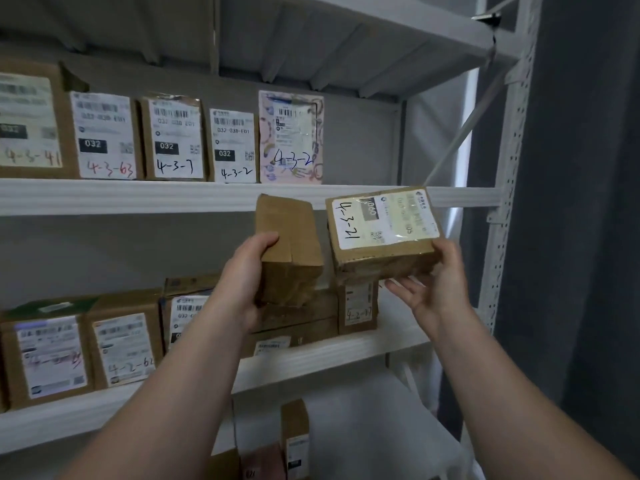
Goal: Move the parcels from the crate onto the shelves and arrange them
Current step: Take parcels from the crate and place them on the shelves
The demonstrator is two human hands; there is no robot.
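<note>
**A:** Both forearms are reaching up from the bottom edge, each carrying a box. What is the left hand (pixel 249 271) doing?

**B:** It is gripping the plain brown parcel (pixel 291 244) on end, thumb lying across the near face and fingers wrapping behind. I am guessing that is to turn the hidden label side round.

**A:** And the right hand (pixel 436 289)?

**B:** It is cradling the labelled parcel (pixel 381 230) from below, fingers spreading under it and thumb hooking its right edge. It is tilting the label up; the handwriting seems to be reading 4-3-21, likely for checking against the row.

**A:** Where is that row sitting?

**B:** Just above both hands, on the upper shelf (pixel 138 197). The boxes are showing 4-3 codes and ending at the patterned parcel (pixel 291 136). Bare shelf is lying above the right hand, which looks like the slot.

**A:** Anything getting in the way?

**B:** That shelf's front edge is running between the hands and the gap. Below the hands, the lower shelf (pixel 311 362) is holding 4-2 boxes, with a small parcel (pixel 358 306) sitting right under the right hand's load. The crate is not showing
</note>
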